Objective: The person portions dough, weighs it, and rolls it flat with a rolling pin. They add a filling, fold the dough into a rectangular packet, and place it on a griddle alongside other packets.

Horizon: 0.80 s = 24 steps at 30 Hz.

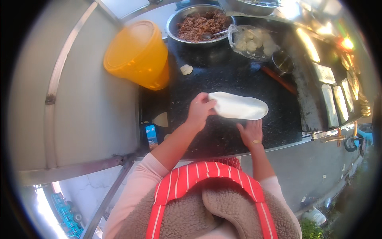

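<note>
A long oval sheet of white dough (240, 106) spans the space in front of me, over a black speckled countertop (220, 137). My left hand (200, 109) pinches its left end between thumb and fingers. Under the right part of the sheet, my right hand (252, 131) lies with its palm down and thumb apart. Its fingertips meet the near edge of the dough, and whether they reach beneath it cannot be seen. A small lump of dough (186, 69) rests on the counter beyond my left hand.
A tilted yellow bucket (140, 53) stands at left, above a phone (151, 136) and a scraper (161, 119). Behind are a steel bowl of minced filling (176, 33), a bag of dough balls (250, 41) and a metal cup (282, 62). Filled flatbreads (329, 104) lie on a griddle (310, 101) at right.
</note>
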Each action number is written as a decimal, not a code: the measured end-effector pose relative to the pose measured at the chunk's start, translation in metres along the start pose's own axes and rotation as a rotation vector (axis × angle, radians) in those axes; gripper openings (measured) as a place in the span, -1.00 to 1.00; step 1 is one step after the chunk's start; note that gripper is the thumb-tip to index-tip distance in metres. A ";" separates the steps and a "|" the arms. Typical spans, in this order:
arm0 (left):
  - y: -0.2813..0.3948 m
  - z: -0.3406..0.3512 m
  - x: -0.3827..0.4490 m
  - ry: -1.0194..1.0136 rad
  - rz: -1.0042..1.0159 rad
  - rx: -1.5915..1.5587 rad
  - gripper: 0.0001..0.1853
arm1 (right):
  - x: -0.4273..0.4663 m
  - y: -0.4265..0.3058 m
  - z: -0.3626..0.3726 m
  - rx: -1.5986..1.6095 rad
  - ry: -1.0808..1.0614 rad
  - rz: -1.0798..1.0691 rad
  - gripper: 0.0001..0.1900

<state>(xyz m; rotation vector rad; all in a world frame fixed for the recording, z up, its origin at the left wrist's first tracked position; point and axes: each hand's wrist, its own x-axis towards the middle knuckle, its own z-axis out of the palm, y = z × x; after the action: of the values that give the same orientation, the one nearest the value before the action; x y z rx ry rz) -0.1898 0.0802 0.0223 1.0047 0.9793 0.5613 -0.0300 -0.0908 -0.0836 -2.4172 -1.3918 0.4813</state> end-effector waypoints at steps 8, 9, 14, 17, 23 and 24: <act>-0.075 -0.035 -0.032 0.339 0.610 1.191 -0.37 | -0.030 0.103 -0.059 -0.048 0.086 0.084 -0.23; -0.066 -0.014 -0.029 0.233 0.626 1.315 -0.31 | -0.008 0.092 -0.061 -0.088 0.138 -0.018 -0.22; -0.092 0.028 0.018 -0.310 0.659 1.712 -0.26 | 0.035 0.028 -0.034 -0.238 -0.122 -0.331 -0.24; -0.072 0.024 0.017 -0.389 0.515 1.716 -0.24 | 0.045 0.039 -0.046 -0.138 -0.173 -0.414 -0.21; -0.054 0.057 0.008 -0.123 0.553 1.587 -0.29 | 0.137 0.131 -0.083 -0.208 0.547 -0.140 -0.39; -0.058 0.076 0.014 -0.231 0.597 1.501 -0.30 | 0.152 0.161 -0.076 -0.240 0.563 0.009 -0.38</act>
<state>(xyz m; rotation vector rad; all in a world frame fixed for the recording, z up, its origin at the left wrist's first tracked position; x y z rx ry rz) -0.1182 0.0314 -0.0210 2.6827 0.7910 0.0677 0.1983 -0.0436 -0.1046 -2.4598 -1.2319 -0.3681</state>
